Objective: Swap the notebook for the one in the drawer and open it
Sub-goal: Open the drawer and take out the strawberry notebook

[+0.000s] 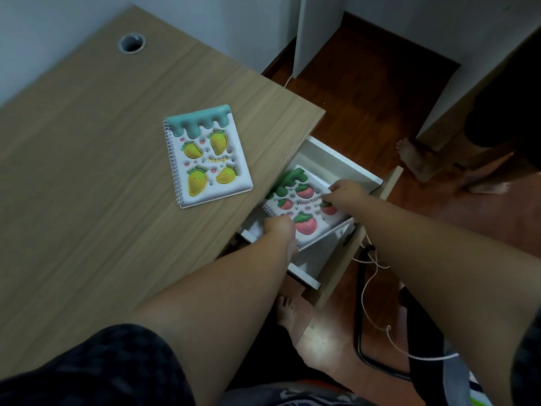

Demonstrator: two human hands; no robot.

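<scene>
A closed spiral notebook with yellow mangoes and a teal top (208, 156) lies flat on the wooden desk (87, 177) near its right edge. Under that edge the white drawer (336, 159) is pulled out. In it a second spiral notebook with red strawberries and a green top (304, 206) is tilted, its right side raised. My left hand (279, 230) grips the notebook's near left corner. My right hand (345, 190) pinches its far right edge. Part of the strawberry cover is hidden by both hands.
A round cable hole (131, 43) sits at the desk's far left. Another person's bare feet (418, 159) stand on the dark wooden floor to the right. A white cord (371, 288) hangs below the drawer beside a black chair frame (361, 332). My own foot (288, 312) rests under the desk.
</scene>
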